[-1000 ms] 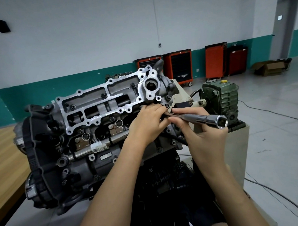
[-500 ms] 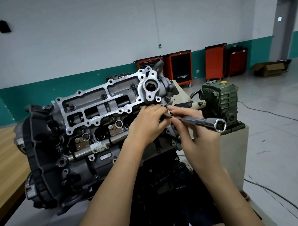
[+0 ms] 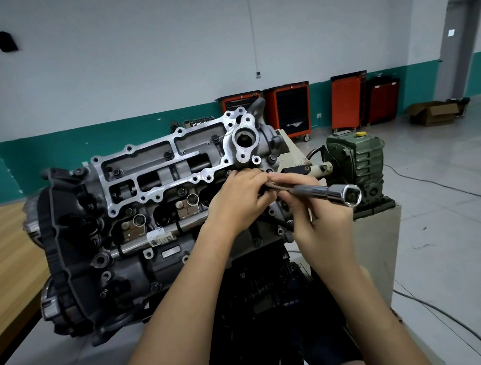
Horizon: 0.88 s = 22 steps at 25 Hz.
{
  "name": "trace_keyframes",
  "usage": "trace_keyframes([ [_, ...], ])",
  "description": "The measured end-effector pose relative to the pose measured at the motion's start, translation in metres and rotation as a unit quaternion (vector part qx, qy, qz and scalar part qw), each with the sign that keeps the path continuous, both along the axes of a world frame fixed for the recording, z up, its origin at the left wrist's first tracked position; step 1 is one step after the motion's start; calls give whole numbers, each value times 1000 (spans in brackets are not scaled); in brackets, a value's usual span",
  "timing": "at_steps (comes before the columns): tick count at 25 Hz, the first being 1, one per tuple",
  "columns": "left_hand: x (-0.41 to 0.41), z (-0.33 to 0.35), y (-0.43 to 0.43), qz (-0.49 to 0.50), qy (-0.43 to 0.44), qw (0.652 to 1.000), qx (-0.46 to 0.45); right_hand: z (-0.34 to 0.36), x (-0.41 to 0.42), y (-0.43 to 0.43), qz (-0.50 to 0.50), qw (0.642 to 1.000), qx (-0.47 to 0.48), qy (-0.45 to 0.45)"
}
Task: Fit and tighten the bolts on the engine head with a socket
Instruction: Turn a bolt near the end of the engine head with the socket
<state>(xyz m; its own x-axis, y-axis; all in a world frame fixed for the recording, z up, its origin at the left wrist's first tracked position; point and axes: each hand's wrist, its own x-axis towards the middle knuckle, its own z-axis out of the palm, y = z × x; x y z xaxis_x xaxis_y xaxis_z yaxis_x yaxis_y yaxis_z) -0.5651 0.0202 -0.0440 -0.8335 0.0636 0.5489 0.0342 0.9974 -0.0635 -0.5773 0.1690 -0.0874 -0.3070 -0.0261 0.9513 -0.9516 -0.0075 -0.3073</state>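
Engine [image 3: 152,213] fills the frame from centre to 9 o'clock, head face tilted up. Green gearbox [image 3: 368,160] sits at its 3 o'clock. Left hand [image 3: 234,202] is curled over the socket's inner end, at the head's 3 o'clock edge. Right hand [image 3: 323,220] pinches the socket [image 3: 330,192] pen-style, open hex end pointing to 4 o'clock. Bolt under the fingers: cannot tell.

No text is legible; the barcode label [image 3: 158,237] on the engine head [image 3: 150,156] is blurred.
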Motion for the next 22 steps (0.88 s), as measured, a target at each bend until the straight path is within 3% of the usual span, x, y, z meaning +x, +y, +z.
trace_keyframes([
  [6,0,-2,0,-6,12,1000,-3,3,3,8,30,996,-71,-50],
  [11,1,-1,1,-5,7,1000,2,0,4,2,14,999,5,-35],
  [14,1,-1,1,-1,3,1000,0,3,3,0,-34,999,-14,-10],
  [17,0,0,0,-5,4,1000,2,4,4,2,-3,998,-50,-40],
  [22,-1,-1,-2,-6,7,1000,8,-1,3,1,19,1000,0,-16],
])
